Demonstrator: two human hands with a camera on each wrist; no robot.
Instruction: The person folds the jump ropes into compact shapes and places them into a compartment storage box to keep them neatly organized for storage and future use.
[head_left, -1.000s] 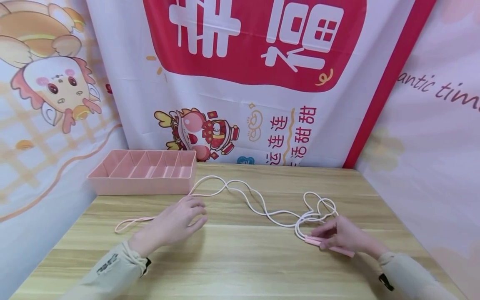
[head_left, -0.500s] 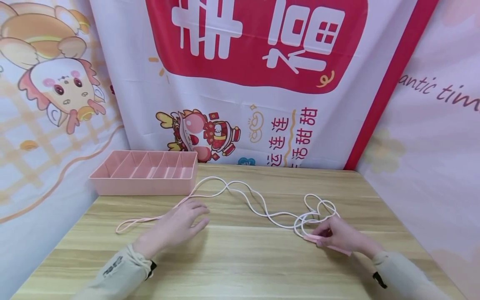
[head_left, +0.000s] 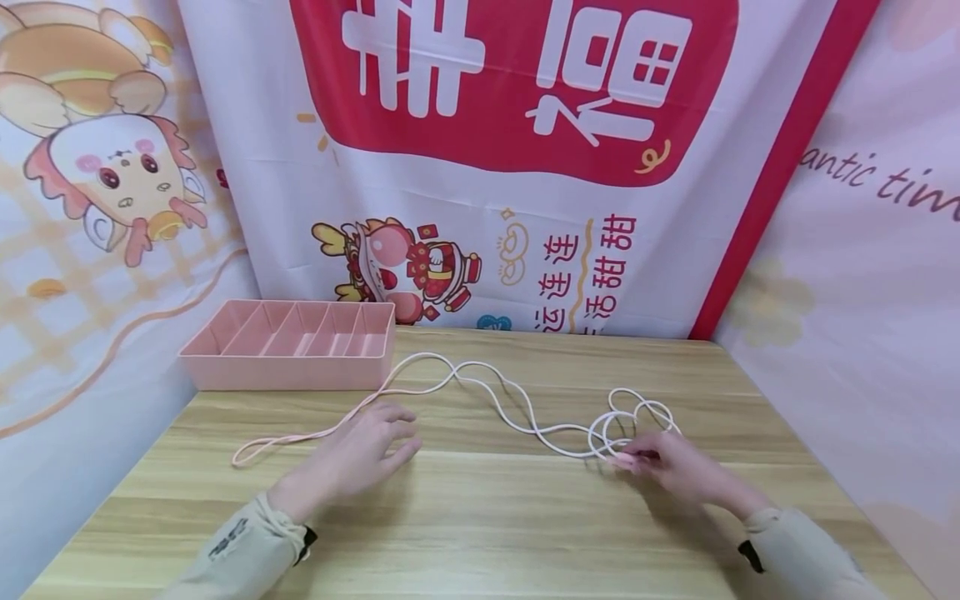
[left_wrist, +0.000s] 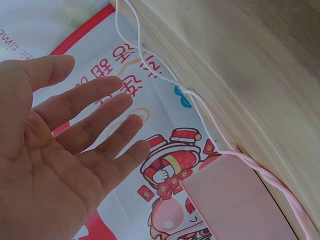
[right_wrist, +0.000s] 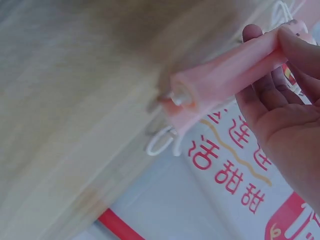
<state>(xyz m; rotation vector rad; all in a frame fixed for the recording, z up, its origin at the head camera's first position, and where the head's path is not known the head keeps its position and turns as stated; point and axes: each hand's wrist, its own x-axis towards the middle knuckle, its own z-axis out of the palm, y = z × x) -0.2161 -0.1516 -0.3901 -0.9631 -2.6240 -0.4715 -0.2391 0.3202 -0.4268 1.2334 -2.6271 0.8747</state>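
Pink skipping-rope handles [right_wrist: 232, 70] are what I have in the right hand [head_left: 678, 465], its thumb and fingers pinching them over the right side of the table [head_left: 480, 525]. From the right wrist I look at the round end of the nearer handle, with a pale knob in its middle, and a second pink length lies just under it. I cannot tell whether either one touches the wood.

Beside those fingers, the white cord [head_left: 534, 431] gathers in loose loops, some rising behind the hand toward the back of the table. From there I can follow two strands leftward, crossing each other in slow waves, until they turn pink and finish in a narrow loop [head_left: 242, 459] at the left.

My left hand [head_left: 352, 457] is near that pink stretch, just on its near side; the wrist view gives me fingers relaxed and spread, palm showing.

Farther back on the left sits a pink box [head_left: 288, 373] with thin upright dividers, the cord passing close by its front right corner. Behind the table I see a red and white banner [head_left: 495, 150] with large white Chinese characters turned sideways, and printed cloths [head_left: 97, 300] on either side. Both arms wear pale sleeves [head_left: 247, 537].
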